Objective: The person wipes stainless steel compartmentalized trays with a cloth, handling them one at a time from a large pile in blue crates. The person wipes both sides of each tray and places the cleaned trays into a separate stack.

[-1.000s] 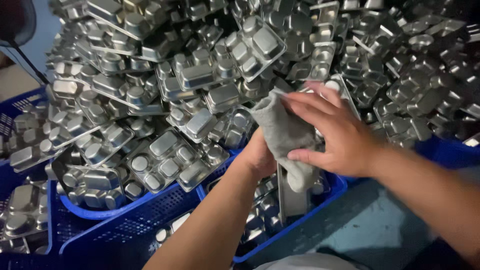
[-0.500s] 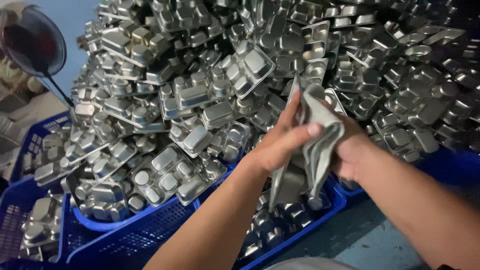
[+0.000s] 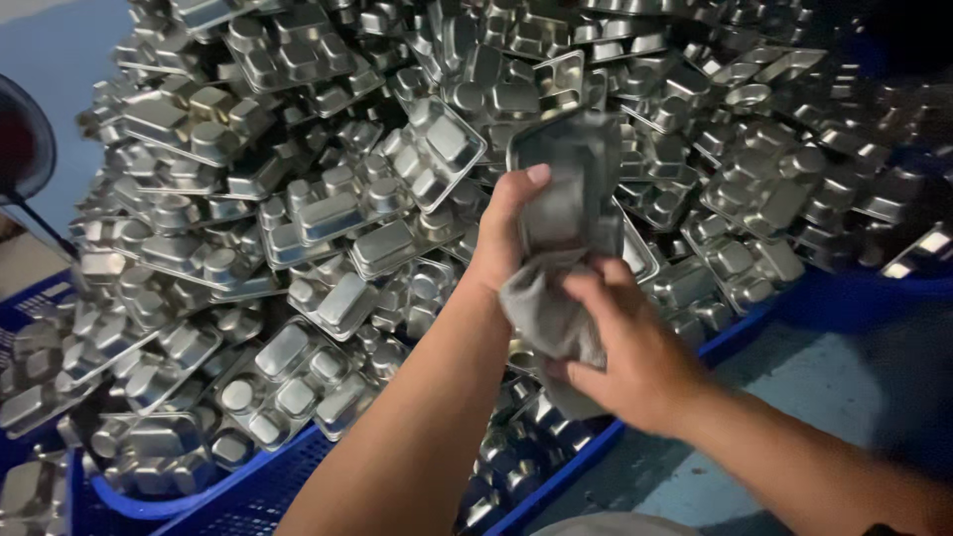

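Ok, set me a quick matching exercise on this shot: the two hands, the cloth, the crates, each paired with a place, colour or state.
Things:
1. left hand
2. right hand
3. grey cloth
4. plastic crates

Descriptions:
a. blue, under the heap of steel trays
b. grips the edge of the raised steel tray
c. bunched below the raised tray
d. clutches the cloth from the lower side

Pairs: 1-b, 2-d, 3-c, 4-a

No packages, labels, signs or screens anywhere before me. Nothing printed or lit among what I see, nothing wrapped or boxed, near my hands or further off.
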